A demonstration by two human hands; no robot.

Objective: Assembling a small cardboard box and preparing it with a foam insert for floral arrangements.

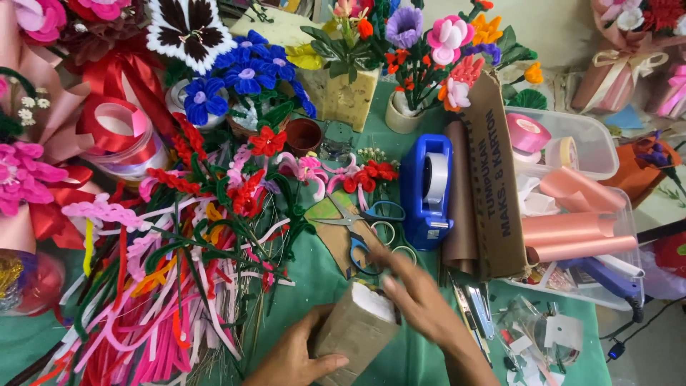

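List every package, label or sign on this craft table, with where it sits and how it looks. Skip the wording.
Cardboard strip: right of the blue tape dispenser, long, brown, dark printed letters.
Small label: low on the dispenser, pale rectangle.
Paper-wrapped block: bottom centre between left hand and right hand, brown, white top.
Clear plastic boxes: right side, holding pink ribbon rolls.
Clear bags: bottom right, small bits inside.

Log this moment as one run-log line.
left hand: grip on paper-wrapped foam block | right hand: fingers on block top | nearby: scissors, blue tape dispenser
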